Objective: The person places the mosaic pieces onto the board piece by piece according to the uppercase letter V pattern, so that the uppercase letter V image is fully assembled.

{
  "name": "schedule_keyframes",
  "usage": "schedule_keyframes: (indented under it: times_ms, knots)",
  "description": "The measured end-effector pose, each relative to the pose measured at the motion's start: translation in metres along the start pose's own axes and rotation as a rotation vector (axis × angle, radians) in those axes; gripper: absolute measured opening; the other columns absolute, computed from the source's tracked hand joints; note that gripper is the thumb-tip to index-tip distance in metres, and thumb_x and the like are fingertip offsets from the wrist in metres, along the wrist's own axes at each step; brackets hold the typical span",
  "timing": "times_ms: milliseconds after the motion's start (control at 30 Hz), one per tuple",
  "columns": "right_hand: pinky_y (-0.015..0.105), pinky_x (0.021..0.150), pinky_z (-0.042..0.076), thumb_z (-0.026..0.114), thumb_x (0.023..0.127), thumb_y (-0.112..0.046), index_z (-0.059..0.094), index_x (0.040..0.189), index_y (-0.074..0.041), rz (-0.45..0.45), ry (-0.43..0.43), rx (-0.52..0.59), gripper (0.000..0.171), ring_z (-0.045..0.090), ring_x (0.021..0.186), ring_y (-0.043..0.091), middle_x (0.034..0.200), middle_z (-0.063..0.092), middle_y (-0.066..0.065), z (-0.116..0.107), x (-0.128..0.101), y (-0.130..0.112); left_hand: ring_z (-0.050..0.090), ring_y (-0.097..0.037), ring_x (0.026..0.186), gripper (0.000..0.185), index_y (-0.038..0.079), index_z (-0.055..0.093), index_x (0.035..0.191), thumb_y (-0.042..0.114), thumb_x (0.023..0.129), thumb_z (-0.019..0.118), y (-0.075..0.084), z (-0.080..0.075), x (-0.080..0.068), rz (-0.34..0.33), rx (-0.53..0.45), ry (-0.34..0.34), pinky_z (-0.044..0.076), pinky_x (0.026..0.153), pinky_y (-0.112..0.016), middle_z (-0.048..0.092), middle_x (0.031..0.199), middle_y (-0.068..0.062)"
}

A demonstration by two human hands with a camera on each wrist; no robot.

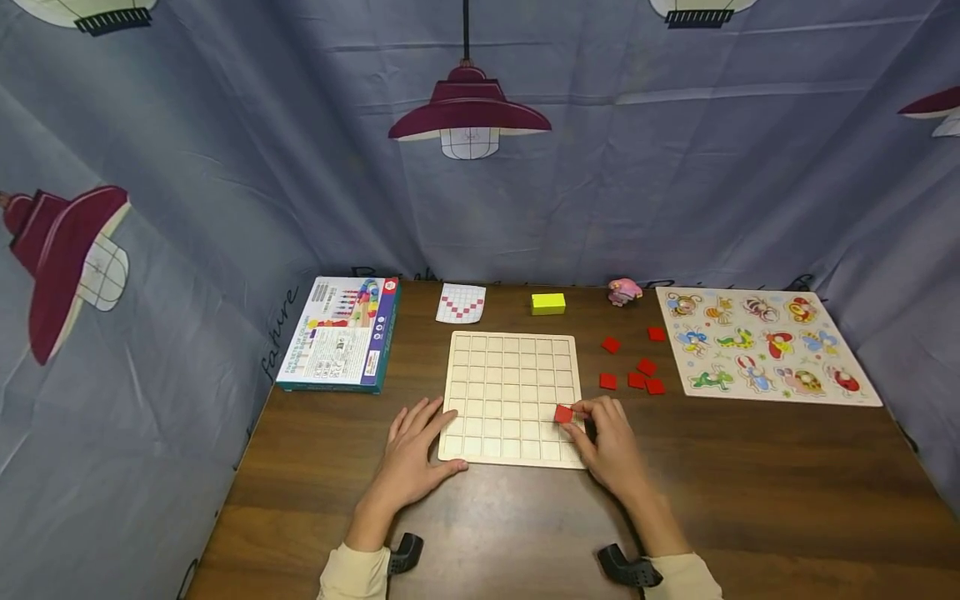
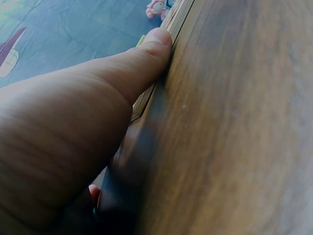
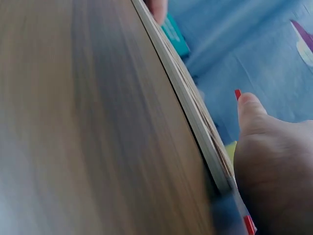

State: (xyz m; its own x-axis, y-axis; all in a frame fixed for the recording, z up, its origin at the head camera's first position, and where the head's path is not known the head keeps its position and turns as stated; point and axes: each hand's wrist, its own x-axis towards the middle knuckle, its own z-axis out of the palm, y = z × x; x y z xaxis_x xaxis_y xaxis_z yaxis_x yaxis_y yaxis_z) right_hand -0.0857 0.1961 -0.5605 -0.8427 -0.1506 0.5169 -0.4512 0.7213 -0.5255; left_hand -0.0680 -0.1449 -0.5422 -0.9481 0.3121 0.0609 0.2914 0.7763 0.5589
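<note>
At the far left of the dark wooden tabletop [image 1: 750, 483] a teal-edged printed cardboard box [image 1: 341, 333] is noted, and beside it a small white card printed with a red square pattern [image 1: 461, 302]. The left hand [image 1: 412, 450] is laid flat with its fingers spread, the fingertips pressed against the left edge of the pale wooden grid board [image 1: 495, 375] and its thumb along the near edge, so that the board is steadied. A small flat red wooden square tile [image 1: 563, 414] is pinched in the grip of the right hand [image 1: 611, 446], between thumb and fingertips, over a cell in the board's right-hand columns, near the front. For a clean seating, the tile is judged best squared to the cell walls and lowered flat while the board is kept braced. Six loose red square tiles [image 1: 636, 367] lie further right, then a pale animal peg puzzle board [image 1: 757, 346].
</note>
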Motion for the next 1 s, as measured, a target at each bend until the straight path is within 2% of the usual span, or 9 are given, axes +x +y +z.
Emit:
schedule_keyframes:
  times_ms: [200,400,567,800,1000]
  knots:
    - [0.037,0.079,0.040,0.087,0.078,-0.018,0.065,0.104,-0.004,-0.093,-0.006,-0.017,0.037,0.053,0.087,0.023,0.094,0.062,0.008,0.024,0.009,-0.027,0.029,-0.035,0.154,0.081,0.023,0.053,0.149,0.055,0.080,0.081,0.000,-0.001,0.001,-0.006,0.007,-0.002,0.011,0.127,-0.058,0.039,0.163,-0.009]
    - [0.033,0.078,0.042,0.086,0.080,-0.029,0.067,0.103,-0.011,-0.118,-0.070,-0.041,0.035,0.054,0.087,0.019,0.093,0.062,0.000,0.036,0.013,-0.040,0.030,-0.035,0.154,0.079,0.023,0.053,0.147,0.056,0.080,0.081,0.001,0.000,0.003,-0.008,0.020,0.010,0.012,0.127,-0.058,0.040,0.162,-0.010]
    - [0.035,0.082,0.044,0.087,0.079,-0.028,0.069,0.102,-0.012,-0.103,-0.086,-0.039,0.033,0.054,0.086,0.018,0.092,0.062,-0.002,0.038,0.011,-0.042,0.031,-0.035,0.153,0.079,0.022,0.054,0.146,0.056,0.080,0.081,0.002,0.000,0.001,0.000,0.026,0.018,0.014,0.127,-0.059,0.042,0.161,-0.010]
    - [0.033,0.082,0.044,0.083,0.084,-0.032,0.071,0.103,-0.014,-0.069,-0.182,-0.068,0.028,0.052,0.086,0.016,0.093,0.062,-0.003,0.039,0.012,-0.047,0.030,-0.034,0.153,0.079,0.022,0.054,0.146,0.056,0.080,0.081,0.001,0.002,0.000,-0.018,0.022,0.010,0.013,0.127,-0.058,0.041,0.162,-0.009]
    - [0.034,0.080,0.044,0.084,0.084,-0.027,0.073,0.100,-0.015,-0.046,-0.190,-0.072,0.023,0.053,0.085,0.016,0.091,0.063,-0.004,0.039,0.014,-0.052,0.031,-0.034,0.153,0.080,0.022,0.054,0.146,0.057,0.079,0.081,0.001,0.003,0.000,-0.015,0.027,0.017,0.013,0.127,-0.058,0.041,0.162,-0.009]
